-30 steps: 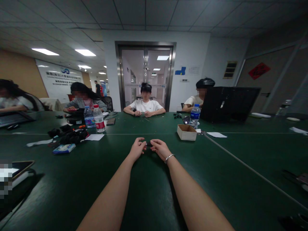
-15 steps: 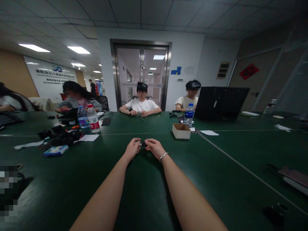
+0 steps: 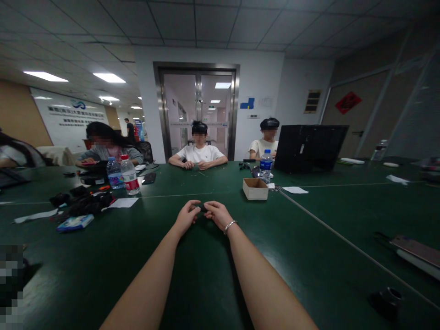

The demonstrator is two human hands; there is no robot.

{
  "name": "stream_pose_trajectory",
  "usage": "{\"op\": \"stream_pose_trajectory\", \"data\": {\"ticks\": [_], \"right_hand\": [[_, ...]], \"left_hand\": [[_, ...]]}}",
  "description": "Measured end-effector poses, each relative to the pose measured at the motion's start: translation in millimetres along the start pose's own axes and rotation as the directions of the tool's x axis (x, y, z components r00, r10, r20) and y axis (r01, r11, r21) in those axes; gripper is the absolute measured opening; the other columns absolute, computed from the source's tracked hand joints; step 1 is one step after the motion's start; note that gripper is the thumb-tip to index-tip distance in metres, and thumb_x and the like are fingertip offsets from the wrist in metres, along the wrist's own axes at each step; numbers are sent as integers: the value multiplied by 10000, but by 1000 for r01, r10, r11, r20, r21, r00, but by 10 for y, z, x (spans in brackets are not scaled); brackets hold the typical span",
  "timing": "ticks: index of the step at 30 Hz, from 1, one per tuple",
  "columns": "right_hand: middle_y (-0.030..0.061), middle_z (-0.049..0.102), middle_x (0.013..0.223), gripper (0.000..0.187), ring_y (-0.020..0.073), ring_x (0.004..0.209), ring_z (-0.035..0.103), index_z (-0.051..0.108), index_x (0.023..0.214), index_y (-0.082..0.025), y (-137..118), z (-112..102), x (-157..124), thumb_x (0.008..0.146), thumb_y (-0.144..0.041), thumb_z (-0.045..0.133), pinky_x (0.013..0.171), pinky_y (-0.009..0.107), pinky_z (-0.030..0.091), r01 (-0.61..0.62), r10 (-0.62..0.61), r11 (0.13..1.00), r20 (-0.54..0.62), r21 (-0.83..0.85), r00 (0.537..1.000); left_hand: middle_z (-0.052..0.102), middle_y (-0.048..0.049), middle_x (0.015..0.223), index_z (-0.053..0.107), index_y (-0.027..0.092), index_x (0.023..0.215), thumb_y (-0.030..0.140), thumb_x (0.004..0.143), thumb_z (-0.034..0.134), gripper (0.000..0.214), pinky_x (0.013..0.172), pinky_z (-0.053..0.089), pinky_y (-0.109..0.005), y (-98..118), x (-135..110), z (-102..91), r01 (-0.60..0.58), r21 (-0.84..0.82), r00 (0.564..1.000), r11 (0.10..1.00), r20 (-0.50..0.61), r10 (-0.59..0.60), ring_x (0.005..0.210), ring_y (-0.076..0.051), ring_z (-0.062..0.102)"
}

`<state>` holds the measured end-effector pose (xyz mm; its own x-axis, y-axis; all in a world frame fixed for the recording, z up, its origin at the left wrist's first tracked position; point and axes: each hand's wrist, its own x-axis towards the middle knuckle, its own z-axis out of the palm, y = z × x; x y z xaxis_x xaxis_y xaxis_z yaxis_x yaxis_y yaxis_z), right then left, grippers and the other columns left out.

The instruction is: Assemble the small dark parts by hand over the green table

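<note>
Both my arms stretch out over the dark green table [image 3: 309, 238]. My left hand [image 3: 185, 216] and my right hand [image 3: 217, 214] meet in front of me, fingers curled and pinched on a small dark object [image 3: 202, 208] held between them just above the tabletop. Too little of that object shows for me to name it. A metal bracelet [image 3: 230, 225] circles my right wrist.
A small cardboard box [image 3: 255, 188] stands beyond my hands, with a water bottle [image 3: 265, 166] and an open laptop [image 3: 309, 147] behind it. Two bottles [image 3: 129, 174], black gear [image 3: 90, 202] and papers lie at left. Several people sit around the table. A phone [image 3: 415, 247] lies at right.
My hands stay pinched together on the small object, with the fingers shifting slightly. The view has swung a little to the right, so things on the table sit further left.
</note>
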<state>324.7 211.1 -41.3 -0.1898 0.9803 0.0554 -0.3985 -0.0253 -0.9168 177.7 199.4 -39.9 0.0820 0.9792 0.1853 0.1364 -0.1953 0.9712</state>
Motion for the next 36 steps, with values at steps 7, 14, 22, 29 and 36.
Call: {"op": "stream_pose_trajectory", "data": {"ticks": [7,14,22,29,36], "right_hand": [[32,579,643,218,81,489,536,587,761,-104,28,-14,18,631,-199,735,419,148,401,1,-1,1000,-2,-2,1000],[25,570,621,245,85,498,528,599,763,-105,7,-10,5,606,-216,751,417,158,398,8,-7,1000,23,-30,1000],[28,579,634,259,89,501,536,601,754,-109,17,-20,14,587,-225,762,422,163,401,11,-10,1000,41,-13,999],[30,576,616,242,86,497,528,605,755,-103,6,-11,4,598,-210,754,418,158,397,2,-1,1000,50,-25,999],[30,572,604,219,93,497,537,594,763,-103,12,-16,15,620,-187,738,420,156,399,-6,6,1000,21,1,1000]], "left_hand": [[498,18,648,513,183,1040,355,738,524,348,376,322,-141,-13,5,3,11,-35,999,999,-35,-12,427,-51,434],[478,27,590,497,176,1063,364,781,473,340,377,332,-144,-43,21,-15,22,-26,998,999,-53,-23,419,-61,431],[455,38,564,504,174,1038,340,790,444,304,359,296,-139,-14,5,5,13,-11,999,1000,-53,-14,395,-56,403],[464,33,582,506,192,1050,292,782,428,297,365,315,-146,-19,14,-4,18,11,999,1000,-38,-18,416,-65,413],[481,22,631,493,190,1057,310,762,467,320,366,310,-139,-47,35,-6,13,-1,999,1000,-34,-13,442,-62,430]]}}
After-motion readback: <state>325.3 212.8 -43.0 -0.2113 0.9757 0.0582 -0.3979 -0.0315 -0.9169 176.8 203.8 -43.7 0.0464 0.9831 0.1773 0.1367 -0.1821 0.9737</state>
